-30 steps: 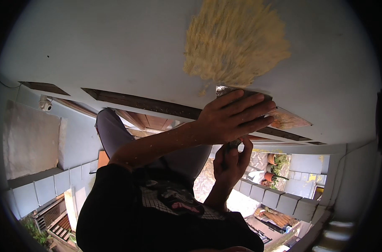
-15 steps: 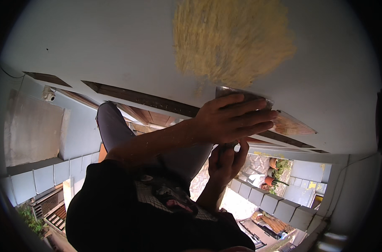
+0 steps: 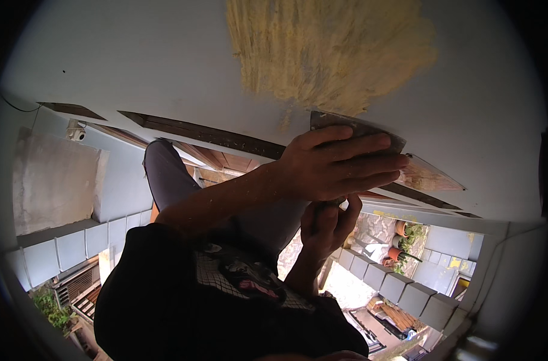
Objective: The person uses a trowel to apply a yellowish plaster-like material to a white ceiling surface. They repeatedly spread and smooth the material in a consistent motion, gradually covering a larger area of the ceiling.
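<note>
A wide metal scraper blade [image 3: 359, 127] lies against the pale wall, its far edge at the lower end of a streaky yellow-brown filler patch [image 3: 328, 54]. Spread over the blade's back, my left hand [image 3: 346, 161] has its fingers stretched out and apart, pressing flat. Below it, my right hand [image 3: 329, 224] is closed around the scraper's handle, which is mostly hidden by both hands. Beside the left fingertips is a pointed, reddish-brown flat shape [image 3: 433, 172]; I cannot tell what it is.
Long dark slots [image 3: 208, 133] run across the wall below the patch. A small white camera [image 3: 76, 130] hangs at the left. Far below are potted plants [image 3: 400, 243], a row of grey blocks [image 3: 382, 283] along an edge, and stacked planks [image 3: 397, 316].
The blade and both hands have shifted slightly up and right, and more of the blade shows beyond my left fingers. The whole view has moved a little; the grips are the same.
</note>
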{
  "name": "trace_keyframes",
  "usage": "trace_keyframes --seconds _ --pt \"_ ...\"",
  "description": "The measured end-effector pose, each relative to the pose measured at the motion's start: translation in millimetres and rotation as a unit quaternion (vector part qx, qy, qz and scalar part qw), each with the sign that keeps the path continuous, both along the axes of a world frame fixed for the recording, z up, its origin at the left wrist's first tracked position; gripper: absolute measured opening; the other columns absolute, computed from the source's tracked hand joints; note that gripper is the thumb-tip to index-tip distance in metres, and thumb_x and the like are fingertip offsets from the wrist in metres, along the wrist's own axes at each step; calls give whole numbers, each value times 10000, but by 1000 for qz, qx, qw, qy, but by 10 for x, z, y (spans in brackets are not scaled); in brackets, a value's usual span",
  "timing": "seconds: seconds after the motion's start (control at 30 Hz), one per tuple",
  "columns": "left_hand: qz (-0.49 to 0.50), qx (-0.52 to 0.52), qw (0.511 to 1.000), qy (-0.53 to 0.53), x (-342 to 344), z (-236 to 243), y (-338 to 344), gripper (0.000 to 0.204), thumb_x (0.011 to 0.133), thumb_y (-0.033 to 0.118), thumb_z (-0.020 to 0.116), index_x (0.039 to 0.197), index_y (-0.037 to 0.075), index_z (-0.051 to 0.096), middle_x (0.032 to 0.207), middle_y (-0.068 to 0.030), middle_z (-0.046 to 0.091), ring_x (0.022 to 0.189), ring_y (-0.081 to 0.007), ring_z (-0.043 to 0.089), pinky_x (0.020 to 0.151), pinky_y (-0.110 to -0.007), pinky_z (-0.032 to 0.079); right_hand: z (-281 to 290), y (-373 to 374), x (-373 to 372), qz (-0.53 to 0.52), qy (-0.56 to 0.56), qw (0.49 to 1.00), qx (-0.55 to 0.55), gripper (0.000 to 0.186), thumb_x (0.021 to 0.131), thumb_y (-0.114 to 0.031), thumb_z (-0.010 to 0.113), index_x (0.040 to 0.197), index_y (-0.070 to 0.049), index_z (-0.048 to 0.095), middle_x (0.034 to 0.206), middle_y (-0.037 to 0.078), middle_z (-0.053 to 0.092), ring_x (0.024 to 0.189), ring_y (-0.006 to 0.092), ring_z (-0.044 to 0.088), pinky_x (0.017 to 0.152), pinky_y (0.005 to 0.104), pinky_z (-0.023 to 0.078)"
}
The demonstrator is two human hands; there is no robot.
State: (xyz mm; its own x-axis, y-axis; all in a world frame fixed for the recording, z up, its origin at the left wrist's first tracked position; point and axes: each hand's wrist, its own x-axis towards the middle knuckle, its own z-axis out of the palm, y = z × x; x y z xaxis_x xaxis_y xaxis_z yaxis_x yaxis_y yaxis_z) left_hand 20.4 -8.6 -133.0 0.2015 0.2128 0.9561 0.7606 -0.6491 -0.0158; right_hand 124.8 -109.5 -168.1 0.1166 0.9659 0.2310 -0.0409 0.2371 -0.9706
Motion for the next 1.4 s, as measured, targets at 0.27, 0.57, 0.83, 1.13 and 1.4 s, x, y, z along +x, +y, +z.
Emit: trace_keyframes --seconds 0.27,0.57,0.83,1.13,1.4 --pt "-14 -11 1000 4 -66 -27 17 369 887 307 618 1256 323 626 1429 154 507 1327 -85 464 1157 -340 281 46 15 -126 -56 -3 998 -11 466 955 -288 536 1242 70 454 841 135 616 668 131 586 589 258 450" --pt "-4 -7 998 66 -238 120 -3 262 892 391 634 1147 360 686 1318 191 594 1311 -73 469 1191 -352 193 106 87 -237 -66 -90 994 6 490 917 -283 542 1249 71 470 1089 184 605 898 212 629 783 349 509" --pt "-29 -9 999 17 -171 -57 24 314 856 371 672 1169 353 685 1325 187 592 1272 -83 510 1162 -340 211 -201 5 -65 -82 -149 984 56 471 955 -272 510 1288 55 443 974 164 613 851 185 607 726 305 478" --pt "-44 -43 996 59 -106 -62 -95 284 894 343 633 1175 354 671 1310 181 602 1278 -87 507 1170 -355 218 -214 -41 -144 -115 -51 992 28 486 974 -306 483 1291 55 418 913 141 619 735 127 582 621 255 455" --pt "-11 -27 996 89 -195 -157 -43 261 898 347 607 1151 362 664 1344 174 581 1339 -97 448 1198 -361 168 -419 107 -40 -131 -331 916 185 477 945 -261 577 1263 66 436 977 158 592 792 137 612 590 222 455"
